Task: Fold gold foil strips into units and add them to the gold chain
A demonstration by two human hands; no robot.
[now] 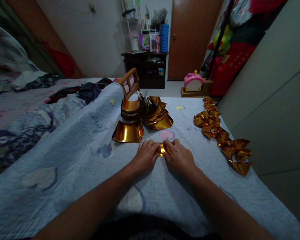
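Between my two hands is a small piece of shiny gold foil paper [162, 150], partly hidden by my fingers. My left hand [147, 152] grips its left end with the fingers closed. On the other end, my right hand [178, 155] pinches it the same way. Just beyond my hands lie stacks of curved gold foil sheets [128, 131], some fanned out and overlapping. Along the right side runs a row of folded gold foil pieces [236, 153], shaped like small boats.
A pale blue quilt [90, 186] with heart shapes covers the surface under my hands. A wooden rail [130, 83] stands behind the stacks. Beyond are a dark cabinet [144, 71], a pink toy [193, 81] and a wooden door [192, 40]. A pale panel [272, 100] borders the right.
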